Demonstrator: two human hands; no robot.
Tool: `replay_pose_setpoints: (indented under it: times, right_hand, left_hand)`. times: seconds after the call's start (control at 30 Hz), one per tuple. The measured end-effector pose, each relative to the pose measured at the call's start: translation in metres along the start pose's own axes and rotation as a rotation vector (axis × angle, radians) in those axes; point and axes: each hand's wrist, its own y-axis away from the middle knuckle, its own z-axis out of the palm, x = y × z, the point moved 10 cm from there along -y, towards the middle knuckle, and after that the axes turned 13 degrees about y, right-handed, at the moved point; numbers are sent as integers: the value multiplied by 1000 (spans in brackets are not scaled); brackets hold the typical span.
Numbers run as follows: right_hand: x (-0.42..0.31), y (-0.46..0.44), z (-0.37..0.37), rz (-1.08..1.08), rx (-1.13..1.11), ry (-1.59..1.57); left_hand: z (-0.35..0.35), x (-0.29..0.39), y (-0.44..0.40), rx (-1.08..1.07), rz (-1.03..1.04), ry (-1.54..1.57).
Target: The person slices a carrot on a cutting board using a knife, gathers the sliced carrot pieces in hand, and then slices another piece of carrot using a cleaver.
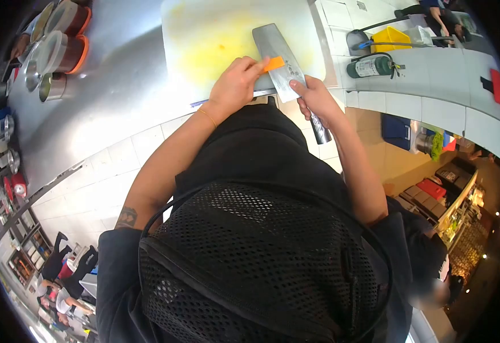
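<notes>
A broad cleaver (274, 48) lies slanted over the front right part of the white, yellow-stained cutting board (196, 48). My right hand (317, 100) is closed round it where blade and handle meet, thumb on the blade, and the dark handle points toward me. Between the fingertips of my left hand (236, 83) is a small orange piece (273, 64), which rests against the flat of the blade. The undersides of both hands' fingers are partly hidden.
Containers with orange rims (81, 54) and a metal pot (52, 87) stand on the steel counter (118, 74) at left. A fire extinguisher (370, 67) and a yellow bin (391, 41) are at right. Other people are at the lower left, upper right and lower right.
</notes>
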Motion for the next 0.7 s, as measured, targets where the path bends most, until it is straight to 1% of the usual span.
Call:
replay_pose_setpoints:
  times: [0.07,0.2,0.4,0.5,0.7]
  right_hand:
    - [2,-1,-3,17,35,46]
    - [1,4,-1,26,59,76]
    - [12,21,1,44,43,46]
    - [17,34,-2,15,46,80]
    - [17,57,-5,34,103,174]
  left_hand:
    - [-8,-8,0,70,-135,108]
    - [-9,-16,3,152,-135,119]
    - [-9,-22,3,137,-165,160]
    - [-9,-21,4,152,-180,162]
    - [-11,-21,4,147,-168,184]
